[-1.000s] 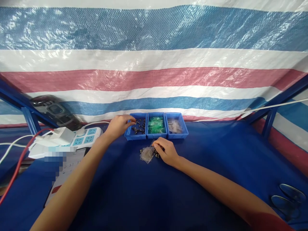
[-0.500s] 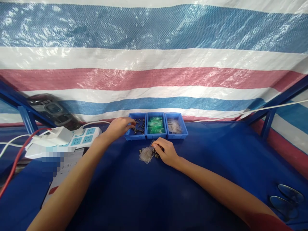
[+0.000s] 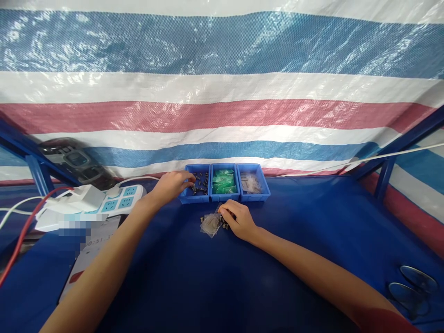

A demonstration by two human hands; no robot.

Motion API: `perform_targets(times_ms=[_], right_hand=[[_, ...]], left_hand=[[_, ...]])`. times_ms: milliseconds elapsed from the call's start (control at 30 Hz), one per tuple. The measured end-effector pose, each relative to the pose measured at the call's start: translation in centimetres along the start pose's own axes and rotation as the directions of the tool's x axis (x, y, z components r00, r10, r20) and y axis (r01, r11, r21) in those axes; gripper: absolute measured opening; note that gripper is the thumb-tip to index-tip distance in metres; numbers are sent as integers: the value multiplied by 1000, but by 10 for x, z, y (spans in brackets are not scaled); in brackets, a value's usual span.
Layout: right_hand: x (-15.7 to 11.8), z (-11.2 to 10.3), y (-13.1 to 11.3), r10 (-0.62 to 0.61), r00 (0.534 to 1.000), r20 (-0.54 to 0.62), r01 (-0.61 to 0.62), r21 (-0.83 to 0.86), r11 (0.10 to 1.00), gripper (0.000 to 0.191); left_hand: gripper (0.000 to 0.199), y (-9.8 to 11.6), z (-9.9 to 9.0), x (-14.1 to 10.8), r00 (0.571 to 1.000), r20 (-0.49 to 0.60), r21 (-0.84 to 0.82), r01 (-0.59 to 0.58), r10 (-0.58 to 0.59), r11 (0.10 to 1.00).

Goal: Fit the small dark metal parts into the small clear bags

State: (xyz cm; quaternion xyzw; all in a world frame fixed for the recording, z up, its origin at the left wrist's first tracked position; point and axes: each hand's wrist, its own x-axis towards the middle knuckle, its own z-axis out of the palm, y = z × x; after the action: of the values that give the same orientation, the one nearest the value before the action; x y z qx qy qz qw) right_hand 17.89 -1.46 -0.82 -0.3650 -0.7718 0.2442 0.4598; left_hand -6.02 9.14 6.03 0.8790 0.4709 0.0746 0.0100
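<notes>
My left hand (image 3: 173, 183) reaches over the left wall of a blue bin (image 3: 196, 199) of small dark metal screw-like parts (image 3: 200, 189). Its fingertips are pinched together inside the bin, and what they hold is too small to make out. My right hand (image 3: 240, 219) rests on the table with thumb and fingers closed, beside a heap of small clear plastic bags (image 3: 210, 224). A few brassy metal pieces (image 3: 225, 226) lie under and next to its fingers. Whatever is between these fingers is mostly hidden.
A middle bin (image 3: 225, 196) holds green packets; a right bin (image 3: 255, 197) holds clear bags. At left are a power strip (image 3: 126, 199) with plugs, a phone (image 3: 93, 247) and a dark transparent container (image 3: 74, 159). Glasses (image 3: 412, 291) lie at right. A striped sheet (image 3: 222, 115) hangs behind.
Both hands stay in nearly the same places, the left at the bin and the right by the bags. The view has shifted very slightly.
</notes>
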Motion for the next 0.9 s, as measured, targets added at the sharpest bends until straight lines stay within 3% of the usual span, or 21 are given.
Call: perform_targets(times_ms=[900], right_hand=[[1, -1, -1, 0, 1000, 7, 0, -6, 1000, 28]], left_hand=[[26, 3, -2, -1, 1000, 14, 16, 28, -28, 999]])
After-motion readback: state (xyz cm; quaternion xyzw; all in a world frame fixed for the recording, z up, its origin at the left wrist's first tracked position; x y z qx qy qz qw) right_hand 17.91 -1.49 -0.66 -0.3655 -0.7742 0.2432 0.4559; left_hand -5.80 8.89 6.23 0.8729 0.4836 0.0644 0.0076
